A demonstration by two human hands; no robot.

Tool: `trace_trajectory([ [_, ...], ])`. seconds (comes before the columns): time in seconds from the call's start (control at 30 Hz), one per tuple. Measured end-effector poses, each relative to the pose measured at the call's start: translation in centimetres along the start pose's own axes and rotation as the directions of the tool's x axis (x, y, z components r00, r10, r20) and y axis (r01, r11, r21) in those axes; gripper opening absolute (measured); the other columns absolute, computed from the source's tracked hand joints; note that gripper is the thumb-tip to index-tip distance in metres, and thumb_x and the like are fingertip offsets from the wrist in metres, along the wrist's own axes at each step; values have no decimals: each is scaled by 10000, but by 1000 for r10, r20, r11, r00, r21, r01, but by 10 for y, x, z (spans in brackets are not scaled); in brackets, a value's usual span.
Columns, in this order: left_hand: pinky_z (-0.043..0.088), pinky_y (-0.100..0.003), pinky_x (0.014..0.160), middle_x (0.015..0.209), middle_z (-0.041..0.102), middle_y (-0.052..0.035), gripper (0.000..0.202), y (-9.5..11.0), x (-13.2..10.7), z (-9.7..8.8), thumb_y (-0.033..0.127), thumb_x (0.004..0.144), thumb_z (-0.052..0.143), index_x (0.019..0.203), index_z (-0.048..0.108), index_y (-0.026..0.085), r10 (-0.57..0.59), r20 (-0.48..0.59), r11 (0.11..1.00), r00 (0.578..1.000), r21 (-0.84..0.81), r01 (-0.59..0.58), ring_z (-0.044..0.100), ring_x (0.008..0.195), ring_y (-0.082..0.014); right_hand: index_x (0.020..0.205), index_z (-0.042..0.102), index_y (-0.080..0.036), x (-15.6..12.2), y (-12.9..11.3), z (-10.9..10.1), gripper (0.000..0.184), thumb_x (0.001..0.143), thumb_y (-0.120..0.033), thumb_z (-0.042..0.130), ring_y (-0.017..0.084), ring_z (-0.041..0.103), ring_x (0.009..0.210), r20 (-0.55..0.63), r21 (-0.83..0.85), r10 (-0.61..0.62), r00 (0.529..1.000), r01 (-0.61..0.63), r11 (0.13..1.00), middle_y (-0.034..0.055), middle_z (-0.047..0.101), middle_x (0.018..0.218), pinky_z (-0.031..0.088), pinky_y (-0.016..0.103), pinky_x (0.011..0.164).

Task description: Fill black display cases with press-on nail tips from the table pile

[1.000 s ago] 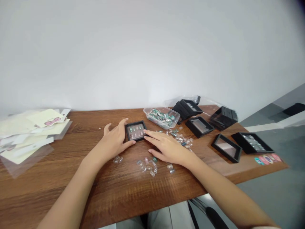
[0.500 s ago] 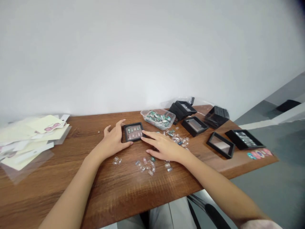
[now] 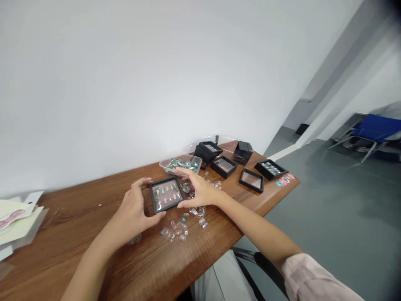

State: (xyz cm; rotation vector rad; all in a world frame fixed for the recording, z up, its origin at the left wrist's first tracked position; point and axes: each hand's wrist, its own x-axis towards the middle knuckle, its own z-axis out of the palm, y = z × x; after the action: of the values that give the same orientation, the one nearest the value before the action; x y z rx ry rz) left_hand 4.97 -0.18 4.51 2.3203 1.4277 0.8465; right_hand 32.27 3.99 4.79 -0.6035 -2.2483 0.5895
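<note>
My left hand (image 3: 133,211) is curled around the left side of a small black display box (image 3: 151,196), fingertips at its upper left corner and thumb at its lower edge. My right hand (image 3: 200,190) grips the opposite side, with the thumb near the lower right corner. Under the box's clear window lie rows of small false nails (image 3: 167,194), greenish above and pinkish below. The box tilts toward me, and I cannot tell whether it touches the table. Loose shiny nails (image 3: 177,230) are scattered just below it, and more lie partly hidden behind my right hand.
A clear plastic tub (image 3: 196,166) of green nails stands by the wall. Several black boxes (image 3: 224,166) occupy the table's right end, one holding silvery nails (image 3: 271,168). Round stickers (image 3: 285,180) lie at the right edge. Cards (image 3: 21,225) are piled at far left.
My view has swung to the right. The box has been tilted up toward me, and both hands have closed in on its sides. My right hand's fingers have moved from its face to its edge.
</note>
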Motion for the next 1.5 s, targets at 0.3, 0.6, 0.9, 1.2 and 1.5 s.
trace_trajectory([
  [0.3,393,-547,1093,1396,424,-155,910,4,0,9,531,747,731,1405,167,250,69,20,992,997,-112,-66,475,1313,-337,1489,302,-237,-5,-19,3,1047,636,-477,860,275,461,1350,46,-98,23,999,-19,995,150,460,1468,347,413,1139],
  [0.6,415,-534,1053,1241,624,-136,754,-1,10,8,589,842,583,1415,284,202,71,-280,996,957,-35,-84,606,1179,-316,1428,313,-346,-115,-67,-32,905,674,-466,799,296,534,1249,-530,-327,297,794,-514,793,67,502,1389,472,448,1044],
  [0.9,466,-452,936,899,726,-88,561,3,8,3,578,905,417,1256,523,153,74,-442,970,894,240,39,696,863,-301,1375,365,-153,-204,2,-186,903,659,-553,742,358,544,1189,-869,-228,372,327,-931,285,184,570,1272,435,507,1018],
  [1.2,483,-399,907,799,678,-6,349,-3,-2,-5,479,898,508,1132,559,226,-19,-538,966,843,208,154,645,732,-229,1374,397,-96,-207,47,-221,930,659,-583,739,400,522,1239,-793,-257,546,270,-961,101,264,526,1334,419,510,1015],
  [1.5,489,-372,844,775,644,-10,354,-9,-3,-11,488,896,481,1098,601,224,-167,-561,920,811,207,332,616,792,-245,1428,336,-83,-222,50,-227,970,709,-619,706,371,498,1280,-737,-340,591,327,-936,94,268,488,1389,418,467,1034],
])
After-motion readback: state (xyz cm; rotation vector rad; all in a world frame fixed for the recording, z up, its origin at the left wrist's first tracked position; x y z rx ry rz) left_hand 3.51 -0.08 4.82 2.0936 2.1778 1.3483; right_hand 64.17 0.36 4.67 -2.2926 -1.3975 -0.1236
